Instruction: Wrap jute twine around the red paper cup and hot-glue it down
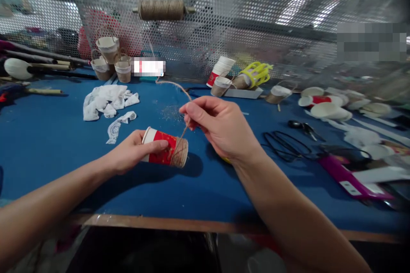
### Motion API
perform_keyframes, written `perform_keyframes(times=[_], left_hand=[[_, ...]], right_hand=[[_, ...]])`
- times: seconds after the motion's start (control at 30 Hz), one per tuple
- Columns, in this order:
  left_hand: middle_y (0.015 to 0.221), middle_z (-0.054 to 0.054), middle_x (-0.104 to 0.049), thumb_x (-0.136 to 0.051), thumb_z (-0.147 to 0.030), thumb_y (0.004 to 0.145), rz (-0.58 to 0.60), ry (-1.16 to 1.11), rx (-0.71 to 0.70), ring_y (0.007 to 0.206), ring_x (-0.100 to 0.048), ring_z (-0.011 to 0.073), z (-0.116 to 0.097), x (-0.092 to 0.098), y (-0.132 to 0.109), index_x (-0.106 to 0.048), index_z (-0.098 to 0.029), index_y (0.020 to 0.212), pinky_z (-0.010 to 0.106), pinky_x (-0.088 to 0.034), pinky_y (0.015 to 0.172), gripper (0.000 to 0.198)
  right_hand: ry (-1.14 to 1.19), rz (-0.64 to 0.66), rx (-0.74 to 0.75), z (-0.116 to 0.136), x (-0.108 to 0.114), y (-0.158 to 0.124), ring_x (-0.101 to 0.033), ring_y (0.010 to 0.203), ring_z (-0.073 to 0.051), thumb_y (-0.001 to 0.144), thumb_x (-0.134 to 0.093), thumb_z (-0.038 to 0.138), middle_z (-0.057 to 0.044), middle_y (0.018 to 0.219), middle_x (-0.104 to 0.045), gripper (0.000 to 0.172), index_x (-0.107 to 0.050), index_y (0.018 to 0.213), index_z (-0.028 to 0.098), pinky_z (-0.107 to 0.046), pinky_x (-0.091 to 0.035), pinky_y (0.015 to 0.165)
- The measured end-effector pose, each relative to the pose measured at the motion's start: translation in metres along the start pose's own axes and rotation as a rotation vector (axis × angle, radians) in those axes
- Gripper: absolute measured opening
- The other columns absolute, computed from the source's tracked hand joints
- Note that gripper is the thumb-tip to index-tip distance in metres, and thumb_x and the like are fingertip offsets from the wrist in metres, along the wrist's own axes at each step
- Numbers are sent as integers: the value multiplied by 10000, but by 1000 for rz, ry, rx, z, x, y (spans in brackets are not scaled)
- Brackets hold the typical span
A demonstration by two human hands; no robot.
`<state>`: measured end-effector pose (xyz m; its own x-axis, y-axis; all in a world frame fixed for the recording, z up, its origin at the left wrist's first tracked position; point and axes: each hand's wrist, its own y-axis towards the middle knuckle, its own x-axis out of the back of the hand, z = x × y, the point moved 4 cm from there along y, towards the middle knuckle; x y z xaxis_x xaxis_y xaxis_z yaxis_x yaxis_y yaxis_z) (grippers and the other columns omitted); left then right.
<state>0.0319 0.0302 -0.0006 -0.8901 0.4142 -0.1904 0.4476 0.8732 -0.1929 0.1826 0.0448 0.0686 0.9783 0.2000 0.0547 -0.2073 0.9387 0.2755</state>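
My left hand [134,151] is closed around a red and white paper cup [165,147], which lies tilted on its side above the table. Brown twine [180,153] is wound around the cup's right end. Between thumb and fingers, my right hand [214,121] pinches the twine's loose strand just above the cup. That strand [173,83] runs back and up toward a twine spool [162,10] mounted on a rod at the mesh panel.
White lace strips [107,100] lie at left behind the cup. Small twine-wrapped buckets [108,49] stand at back left. Stacked cups [221,70] and a yellow plastic piece [256,73] sit at back centre. A magenta power strip [354,177], black cable [286,145] and keys [307,129] occupy the right.
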Motion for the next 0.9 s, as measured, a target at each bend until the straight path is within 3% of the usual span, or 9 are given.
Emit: perform_keyframes(times=[0.27, 0.67, 0.9], left_hand=[[585, -13, -628, -670, -286, 680, 46, -15, 4, 495, -504, 67, 3, -3, -2, -661, -135, 671, 167, -395, 498, 151], [482, -33, -558, -684, -282, 637, -41, -37, 82, 419, -446, 54, 1, -3, -1, -606, -125, 592, 152, -332, 410, 181], [534, -24, -587, -658, -299, 668, -13, 76, 7, 452, -450, 64, -1, -4, -4, -625, -129, 629, 165, -355, 444, 177]], right_hand=[[-158, -45, 57, -2, 0, 1, -483, 528, -72, 714, -654, 379, 20, 597, -587, 212, -636, 676, 171, -223, -424, 533], [-222, -95, 94, 4, 2, -3, -497, 531, -73, 752, -622, 346, 22, 589, -581, 193, -629, 671, 171, -216, -422, 536], [-225, -93, 93, 0, 1, -2, -496, 528, -72, 742, -628, 370, 21, 599, -584, 214, -626, 668, 169, -220, -421, 541]])
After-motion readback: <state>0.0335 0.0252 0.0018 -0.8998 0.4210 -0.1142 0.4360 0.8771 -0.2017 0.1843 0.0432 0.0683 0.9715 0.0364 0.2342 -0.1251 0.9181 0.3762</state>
